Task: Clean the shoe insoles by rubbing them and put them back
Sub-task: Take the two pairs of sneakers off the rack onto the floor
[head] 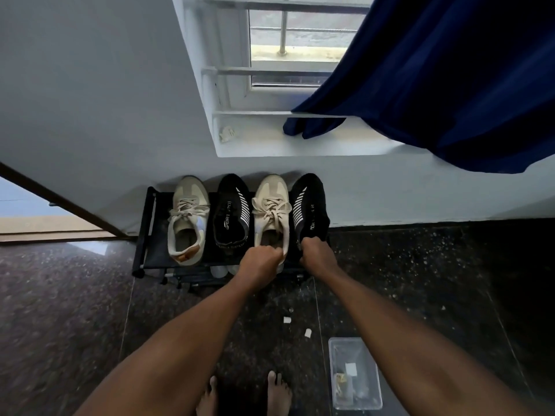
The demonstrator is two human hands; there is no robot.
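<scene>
On the rack [150, 235], the left grip [260, 261] pinches the heel of the right beige shoe [271, 205]; the right grip [315, 253] clutches the heel of the rightmost black shoe [309, 202].

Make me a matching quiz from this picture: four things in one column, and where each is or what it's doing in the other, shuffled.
1. left hand
2. right hand
3. clear box
4. blue curtain

A. on the floor
B. grips the heel of the rightmost black shoe
C. hangs onto the window sill
D. pinches the heel of the right beige shoe

Pairs: 1-D, 2-B, 3-A, 4-C
</scene>
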